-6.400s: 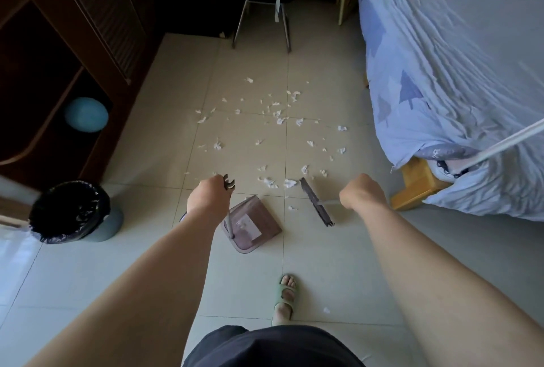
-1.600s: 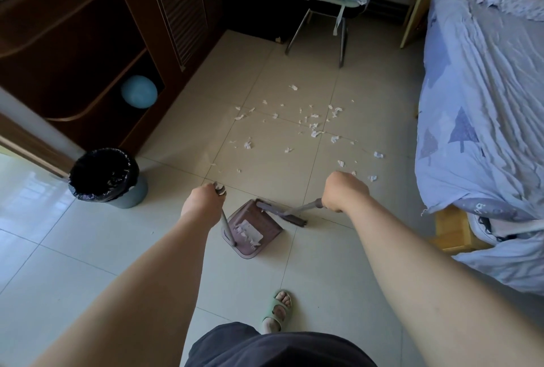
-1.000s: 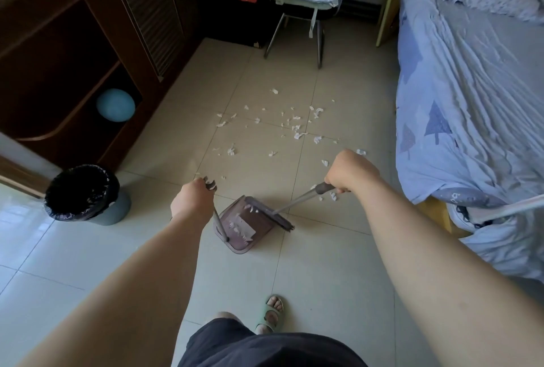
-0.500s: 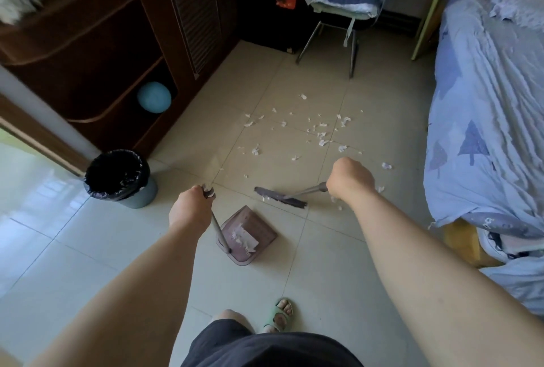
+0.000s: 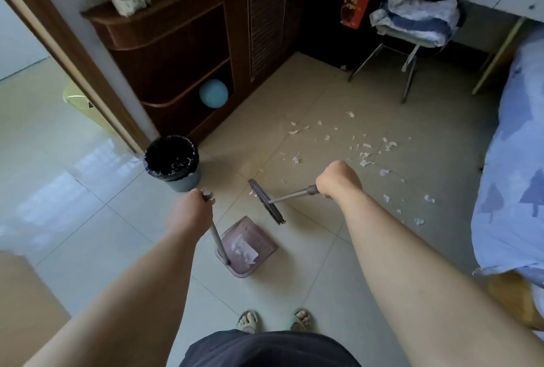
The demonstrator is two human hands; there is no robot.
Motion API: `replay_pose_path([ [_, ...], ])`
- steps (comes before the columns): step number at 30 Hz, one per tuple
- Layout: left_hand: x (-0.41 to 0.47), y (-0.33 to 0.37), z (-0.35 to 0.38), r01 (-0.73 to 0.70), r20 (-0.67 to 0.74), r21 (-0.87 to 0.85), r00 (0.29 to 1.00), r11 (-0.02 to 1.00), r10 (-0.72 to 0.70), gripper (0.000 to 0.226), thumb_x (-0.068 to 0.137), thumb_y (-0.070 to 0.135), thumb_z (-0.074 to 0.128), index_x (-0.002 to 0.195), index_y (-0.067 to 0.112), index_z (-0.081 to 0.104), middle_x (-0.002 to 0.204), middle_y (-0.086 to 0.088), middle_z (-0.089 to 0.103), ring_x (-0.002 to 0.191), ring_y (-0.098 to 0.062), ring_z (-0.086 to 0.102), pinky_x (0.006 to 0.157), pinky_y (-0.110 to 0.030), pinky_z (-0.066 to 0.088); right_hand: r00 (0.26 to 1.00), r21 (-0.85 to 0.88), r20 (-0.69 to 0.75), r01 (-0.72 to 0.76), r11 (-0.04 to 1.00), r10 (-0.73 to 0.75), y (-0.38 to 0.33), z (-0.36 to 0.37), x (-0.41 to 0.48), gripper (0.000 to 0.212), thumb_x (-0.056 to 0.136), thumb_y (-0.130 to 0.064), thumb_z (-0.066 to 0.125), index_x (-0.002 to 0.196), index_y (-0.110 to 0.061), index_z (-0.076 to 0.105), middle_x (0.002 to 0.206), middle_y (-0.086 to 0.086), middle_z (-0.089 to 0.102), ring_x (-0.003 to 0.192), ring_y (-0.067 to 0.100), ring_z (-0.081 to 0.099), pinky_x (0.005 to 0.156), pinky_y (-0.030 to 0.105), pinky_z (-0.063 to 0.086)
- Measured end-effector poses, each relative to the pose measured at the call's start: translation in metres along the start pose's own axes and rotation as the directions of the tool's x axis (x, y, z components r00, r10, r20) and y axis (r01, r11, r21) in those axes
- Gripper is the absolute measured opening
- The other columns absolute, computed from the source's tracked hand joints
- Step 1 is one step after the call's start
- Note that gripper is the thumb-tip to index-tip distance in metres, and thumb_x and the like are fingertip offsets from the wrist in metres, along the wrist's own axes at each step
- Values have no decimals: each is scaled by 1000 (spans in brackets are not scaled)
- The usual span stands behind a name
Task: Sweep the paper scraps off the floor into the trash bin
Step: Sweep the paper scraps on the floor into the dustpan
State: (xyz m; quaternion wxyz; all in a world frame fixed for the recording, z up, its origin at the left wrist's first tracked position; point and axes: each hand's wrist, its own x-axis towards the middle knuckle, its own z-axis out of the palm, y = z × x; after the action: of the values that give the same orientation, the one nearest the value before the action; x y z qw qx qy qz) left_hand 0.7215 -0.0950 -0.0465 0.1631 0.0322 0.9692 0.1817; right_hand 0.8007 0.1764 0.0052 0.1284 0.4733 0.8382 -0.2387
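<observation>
My left hand [image 5: 192, 207] grips the upright handle of a mauve dustpan [image 5: 247, 246] that rests on the tiles with white scraps inside it. My right hand [image 5: 338, 179] holds the metal handle of a small broom [image 5: 266, 201], whose dark head sits on the floor just beyond the pan, apart from its mouth. Several white paper scraps [image 5: 365, 157] lie scattered on the beige tiles ahead and to the right. A grey trash bin [image 5: 173, 162] with a black liner stands to the left, beside the doorway.
A dark wooden cabinet [image 5: 188, 51] holding a blue ball [image 5: 213, 93] lines the left wall. A chair [image 5: 412, 31] piled with clothes stands at the back. A bed [image 5: 512, 166] with a blue sheet fills the right side. My sandalled feet [image 5: 273, 321] are below.
The view has swung left, bringing the bin closer. The broom head has turned from lying across the pan's front to slanting beyond it. Both hands keep their grips.
</observation>
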Motion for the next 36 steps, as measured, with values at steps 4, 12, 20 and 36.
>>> replay_pose_path([
  [4, -1, -33, -22, 44, -34, 78, 999, 996, -41, 16, 89, 24, 46, 75, 20, 50, 73, 1, 55, 75, -27, 55, 59, -29, 39, 995, 124, 85, -57, 991, 47, -31, 22, -5, 16, 73, -15, 74, 71, -12, 58, 67, 5, 63, 55, 21, 55, 41, 20, 34],
  [12, -1, -96, -45, 146, -34, 160, 989, 976, -142, 7, 84, 13, 46, 85, 12, 53, 84, -6, 61, 78, -29, 57, 61, -29, 43, 975, 277, 209, -138, 951, 81, -83, 64, -18, 10, 77, -1, 61, 84, 0, 68, 76, 13, 73, 43, 20, 45, 47, 24, 38],
  [20, 0, -135, -52, 185, -78, 185, 982, 965, -174, 14, 90, 20, 42, 90, 15, 55, 89, -5, 64, 84, -29, 59, 68, -31, 47, 905, 579, 409, -357, 733, 118, -121, 115, -26, 19, 82, 6, 41, 67, -3, 49, 76, 17, 63, 22, 12, 26, 32, 10, 21],
  [36, 26, -156, -59, 221, -88, 174, 974, 960, -209, 19, 92, 31, 41, 83, 18, 52, 80, -1, 58, 75, -27, 53, 59, -30, 38, 829, 652, 534, -528, 544, 165, -153, 189, -4, 4, 89, 2, 48, 87, -2, 48, 61, 9, 44, 29, 16, 37, 27, 8, 26],
])
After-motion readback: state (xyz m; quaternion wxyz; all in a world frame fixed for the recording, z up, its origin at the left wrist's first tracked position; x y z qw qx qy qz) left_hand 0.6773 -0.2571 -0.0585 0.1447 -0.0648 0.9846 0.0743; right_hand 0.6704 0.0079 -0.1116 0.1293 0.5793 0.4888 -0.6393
